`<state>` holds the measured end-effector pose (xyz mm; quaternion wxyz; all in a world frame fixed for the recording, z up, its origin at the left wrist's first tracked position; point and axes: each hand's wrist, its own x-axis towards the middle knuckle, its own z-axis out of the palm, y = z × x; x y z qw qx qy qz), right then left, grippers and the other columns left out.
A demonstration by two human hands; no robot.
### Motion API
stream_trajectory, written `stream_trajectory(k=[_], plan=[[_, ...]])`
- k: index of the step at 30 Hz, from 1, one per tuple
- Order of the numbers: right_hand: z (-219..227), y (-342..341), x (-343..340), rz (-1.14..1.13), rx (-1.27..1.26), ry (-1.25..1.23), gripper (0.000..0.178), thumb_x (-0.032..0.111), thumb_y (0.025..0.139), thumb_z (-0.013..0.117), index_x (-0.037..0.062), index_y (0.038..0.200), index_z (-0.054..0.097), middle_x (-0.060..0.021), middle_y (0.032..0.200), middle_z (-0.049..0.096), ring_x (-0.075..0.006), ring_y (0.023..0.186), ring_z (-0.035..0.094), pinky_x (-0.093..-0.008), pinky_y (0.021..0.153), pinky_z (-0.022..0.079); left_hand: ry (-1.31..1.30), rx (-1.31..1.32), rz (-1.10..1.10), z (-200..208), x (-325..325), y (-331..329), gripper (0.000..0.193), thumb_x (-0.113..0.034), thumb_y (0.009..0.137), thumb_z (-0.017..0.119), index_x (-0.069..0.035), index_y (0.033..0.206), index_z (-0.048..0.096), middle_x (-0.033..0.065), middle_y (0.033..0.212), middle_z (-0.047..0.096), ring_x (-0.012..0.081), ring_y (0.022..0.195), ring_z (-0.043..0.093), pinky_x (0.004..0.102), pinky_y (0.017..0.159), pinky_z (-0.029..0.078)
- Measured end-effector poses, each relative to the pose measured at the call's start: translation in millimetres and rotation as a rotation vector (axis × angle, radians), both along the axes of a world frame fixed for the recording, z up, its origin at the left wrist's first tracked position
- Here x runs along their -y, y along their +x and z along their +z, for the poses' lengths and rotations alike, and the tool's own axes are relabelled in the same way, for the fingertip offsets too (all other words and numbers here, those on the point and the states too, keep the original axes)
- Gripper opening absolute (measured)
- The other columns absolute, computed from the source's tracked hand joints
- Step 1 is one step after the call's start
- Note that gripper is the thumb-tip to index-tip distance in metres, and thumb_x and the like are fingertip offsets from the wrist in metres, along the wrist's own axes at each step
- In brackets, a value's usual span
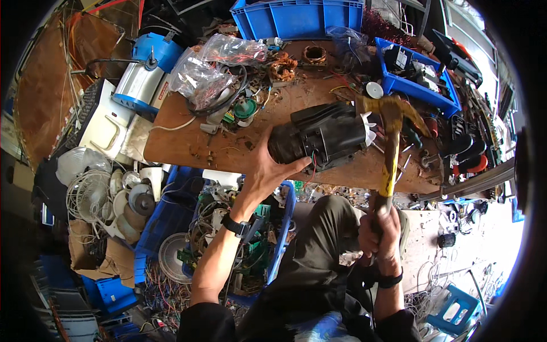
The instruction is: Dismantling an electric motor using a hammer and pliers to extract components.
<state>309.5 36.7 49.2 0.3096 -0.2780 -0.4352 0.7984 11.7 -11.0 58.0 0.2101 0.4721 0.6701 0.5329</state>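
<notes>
- Two bare hands at work over the brown bench (176, 145).
- Left hand (263, 166): fingers part-closed about the left end of a black motor (336, 139). Thumb lies along its near side; the other fingers are mostly hidden by the casing. Black watch (236, 227) on the wrist.
- Motor: lengthwise near the middle of the bench's near edge, right end slightly farther back than left. Whether its full weight rests on the bench: cannot tell. White fan blades (368, 129) at its right end.
- Right hand (382, 232): fingers wrapped closed round the lower handle of a worn yellow hammer (390, 162), on the person's side of the near edge.
- Hammer: handle upward in view, crossing the near edge; head just beside the white fan blades. Contact cannot be told.
- Far edge: blue crate (296, 23); copper winding ring (315, 61) in front of it.
- Far right corner: blue tray (419, 100) of black parts.
- Far left corner: clear plastic bags (233, 48).
- Below the near edge: blue bin (283, 233) of circuit boards and wires.
</notes>
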Motion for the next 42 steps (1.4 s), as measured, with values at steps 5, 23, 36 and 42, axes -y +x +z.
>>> stream_trajectory(k=[5,23,36,42], plan=[[19,-15,-10,0.205,-0.046,-0.274,0.052,0.063,0.108,0.032,0.0130,0.100,0.046,-0.0008,0.048,0.034,-0.0127,0.031,0.029,-0.0295,0.028,0.027,0.050,0.069,-0.007,2,2,2,0.073,-0.032,0.073,0.093,0.001,0.127,0.057,0.0127,0.112,0.071,0.0215,0.101,0.069,0.0360,0.090,0.056],[32,-33,-5,0.282,0.157,-0.220,0.050,0.055,0.110,0.035,0.0082,0.097,0.046,-0.0032,0.050,0.039,-0.0141,0.032,0.034,-0.0295,0.029,0.029,0.005,0.025,-0.006,1,0,-6,0.075,-0.037,0.071,0.094,0.000,0.128,0.061,0.0132,0.112,0.073,0.0227,0.102,0.070,0.0354,0.092,0.054],[28,-21,-10,0.193,0.039,-0.211,0.049,0.060,0.107,0.038,0.0120,0.097,0.047,-0.0027,0.049,0.037,-0.0146,0.031,0.032,-0.0300,0.029,0.027,-0.004,-0.003,0.001,0,-1,-6,0.076,-0.039,0.069,0.094,-0.001,0.126,0.062,0.0158,0.110,0.073,0.0259,0.101,0.071,0.0382,0.090,0.055],[20,-38,-3,0.323,0.241,-0.125,0.054,0.063,0.106,0.037,0.0112,0.096,0.048,-0.0024,0.049,0.036,-0.0152,0.031,0.031,-0.0307,0.029,0.026,0.039,-0.012,0.034,-8,2,-9,0.077,-0.039,0.069,0.094,-0.001,0.127,0.062,0.0168,0.113,0.072,0.0272,0.104,0.071,0.0388,0.092,0.055]])
